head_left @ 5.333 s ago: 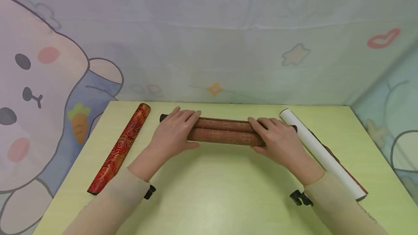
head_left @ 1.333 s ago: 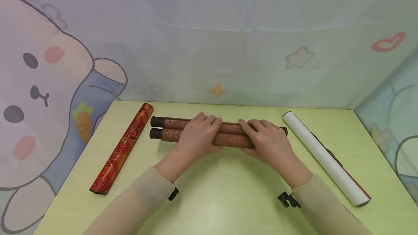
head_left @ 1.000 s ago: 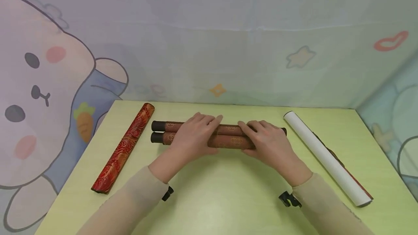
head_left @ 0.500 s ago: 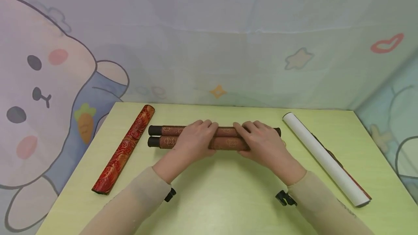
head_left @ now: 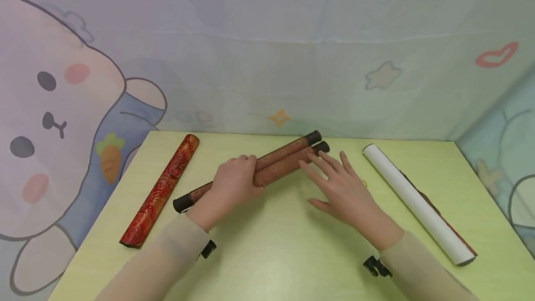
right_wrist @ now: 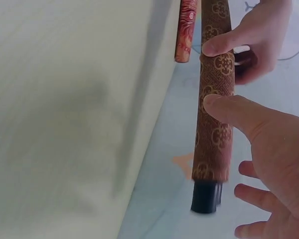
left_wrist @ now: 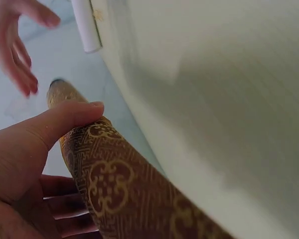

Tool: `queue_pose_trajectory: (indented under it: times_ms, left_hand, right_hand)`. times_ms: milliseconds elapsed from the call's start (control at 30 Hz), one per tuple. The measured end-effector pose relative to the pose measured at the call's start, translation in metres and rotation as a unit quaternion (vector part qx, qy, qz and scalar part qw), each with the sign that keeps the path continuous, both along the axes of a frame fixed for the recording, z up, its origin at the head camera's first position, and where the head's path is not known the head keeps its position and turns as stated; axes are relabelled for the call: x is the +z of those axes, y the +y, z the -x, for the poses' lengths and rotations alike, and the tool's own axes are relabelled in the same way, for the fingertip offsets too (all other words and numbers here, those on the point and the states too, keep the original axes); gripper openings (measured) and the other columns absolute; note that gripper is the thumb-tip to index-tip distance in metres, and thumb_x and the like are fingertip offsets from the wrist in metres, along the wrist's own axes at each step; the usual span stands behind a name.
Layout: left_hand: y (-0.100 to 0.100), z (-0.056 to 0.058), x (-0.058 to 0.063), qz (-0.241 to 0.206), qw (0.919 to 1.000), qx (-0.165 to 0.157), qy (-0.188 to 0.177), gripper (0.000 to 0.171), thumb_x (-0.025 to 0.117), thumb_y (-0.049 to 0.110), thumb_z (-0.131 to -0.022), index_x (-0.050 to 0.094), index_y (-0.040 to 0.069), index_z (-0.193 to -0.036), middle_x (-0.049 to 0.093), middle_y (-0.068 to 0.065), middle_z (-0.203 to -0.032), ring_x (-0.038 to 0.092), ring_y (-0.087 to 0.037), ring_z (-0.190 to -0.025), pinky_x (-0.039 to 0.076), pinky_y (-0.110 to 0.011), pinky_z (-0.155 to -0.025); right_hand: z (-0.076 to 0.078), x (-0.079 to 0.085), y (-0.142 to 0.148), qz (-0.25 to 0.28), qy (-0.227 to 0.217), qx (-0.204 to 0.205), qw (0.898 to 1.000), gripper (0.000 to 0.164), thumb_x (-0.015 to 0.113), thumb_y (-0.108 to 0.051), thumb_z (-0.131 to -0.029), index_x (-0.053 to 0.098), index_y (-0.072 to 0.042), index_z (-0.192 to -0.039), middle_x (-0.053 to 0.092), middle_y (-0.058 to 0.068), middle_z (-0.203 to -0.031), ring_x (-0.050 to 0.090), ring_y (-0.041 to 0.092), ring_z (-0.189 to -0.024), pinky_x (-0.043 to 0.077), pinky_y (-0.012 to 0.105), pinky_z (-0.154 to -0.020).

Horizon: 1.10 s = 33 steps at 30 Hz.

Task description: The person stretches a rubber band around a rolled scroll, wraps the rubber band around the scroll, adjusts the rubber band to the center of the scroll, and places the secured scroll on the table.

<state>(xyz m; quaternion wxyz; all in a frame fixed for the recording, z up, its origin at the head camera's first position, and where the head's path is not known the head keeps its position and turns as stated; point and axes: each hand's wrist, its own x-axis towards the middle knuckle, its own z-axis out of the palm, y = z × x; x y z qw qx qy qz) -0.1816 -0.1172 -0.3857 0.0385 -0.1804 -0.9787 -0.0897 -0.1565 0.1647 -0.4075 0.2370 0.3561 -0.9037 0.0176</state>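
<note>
Two brown rolls [head_left: 280, 167], in the head view, slant over the table [head_left: 267, 259], gripped by the left hand [head_left: 233, 180]; the right hand [head_left: 342, 189] is nearby, fingers spread. Left wrist view: thumb [left_wrist: 72, 114] across one roll. Right wrist view: black end [right_wrist: 205, 196].

Double brown patterned roll [head_left: 284, 167], dark-ended, gripped aslant by left hand [head_left: 231, 185], right hand [head_left: 340, 192] held with fingers spread just beside it, red-and-gold roll [head_left: 160, 192] laid at left of pale table [head_left: 271, 264], white roll [head_left: 418, 204] laid at right, cartoon-printed backdrop [head_left: 259, 17] set behind.

Brown double-rolled scroll [head_left: 277, 170], gold motifs, slanted above table [head_left: 276, 250].
</note>
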Motion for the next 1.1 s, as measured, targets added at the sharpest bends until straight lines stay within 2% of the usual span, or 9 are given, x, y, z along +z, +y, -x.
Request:
queue_pose_trajectory:
  times_ms: [167,300,467,600,933,1100]
  left_hand:
    - [-0.021,0.015,-0.008,-0.021,0.9974,0.051,-0.046,0.047,0.089,0.038,-0.083,0.065,0.002,-0.100,0.066,-0.011,-0.087,0.066,-0.030,-0.074,0.058,-0.047,-0.064]
    - [-0.044,0.021,-0.017,-0.033,0.9931,0.080,-0.080,0.048,0.089,0.041,-0.083,0.065,0.001,-0.096,0.066,-0.011,-0.083,0.065,-0.028,-0.070,0.056,-0.045,-0.060]
    - [-0.077,0.019,-0.024,-0.040,0.9871,0.114,-0.105,0.046,0.087,0.043,-0.082,0.063,0.005,-0.080,0.063,-0.009,-0.072,0.059,-0.024,-0.062,0.048,-0.037,-0.051]
    - [-0.097,0.014,-0.026,-0.039,0.9807,0.144,-0.126,0.048,0.087,0.045,-0.084,0.061,0.005,-0.078,0.062,-0.009,-0.072,0.056,-0.024,-0.063,0.044,-0.036,-0.051]
    - [-0.123,0.017,-0.034,-0.012,0.9773,0.173,-0.121,0.055,0.085,0.050,-0.085,0.065,-0.001,-0.083,0.064,-0.013,-0.076,0.061,-0.028,-0.066,0.052,-0.041,-0.056]
    - [-0.132,0.018,-0.037,-0.003,0.9760,0.179,-0.124,0.056,0.084,0.052,-0.086,0.063,0.002,-0.077,0.063,-0.012,-0.074,0.059,-0.028,-0.067,0.051,-0.042,-0.059]
  right_hand:
    - [-0.003,-0.007,0.004,-0.002,-0.012,-0.007,1.000,0.087,0.097,-0.039,-0.079,0.059,-0.012,-0.152,0.058,0.020,-0.152,0.056,0.044,-0.139,0.040,0.072,-0.113]
    - [-0.005,-0.012,0.006,-0.003,-0.025,-0.014,1.000,0.085,0.097,-0.037,-0.079,0.060,-0.011,-0.151,0.058,0.020,-0.152,0.058,0.044,-0.137,0.042,0.073,-0.112]
    - [-0.007,-0.017,0.006,-0.002,-0.036,-0.019,0.999,0.084,0.096,-0.036,-0.080,0.060,-0.011,-0.151,0.057,0.020,-0.152,0.058,0.044,-0.137,0.042,0.074,-0.110]
    - [-0.008,-0.020,0.007,-0.005,-0.046,-0.026,0.999,0.083,0.096,-0.037,-0.080,0.060,-0.011,-0.151,0.057,0.020,-0.152,0.059,0.043,-0.136,0.043,0.074,-0.110]
    - [-0.009,-0.023,0.014,-0.013,-0.064,-0.046,0.997,0.082,0.095,-0.039,-0.082,0.061,-0.011,-0.150,0.060,0.019,-0.149,0.061,0.043,-0.134,0.043,0.075,-0.109]
    - [-0.009,-0.024,0.021,-0.012,-0.079,-0.056,0.995,0.081,0.094,-0.039,-0.082,0.061,-0.011,-0.150,0.060,0.019,-0.149,0.060,0.044,-0.134,0.043,0.075,-0.108]
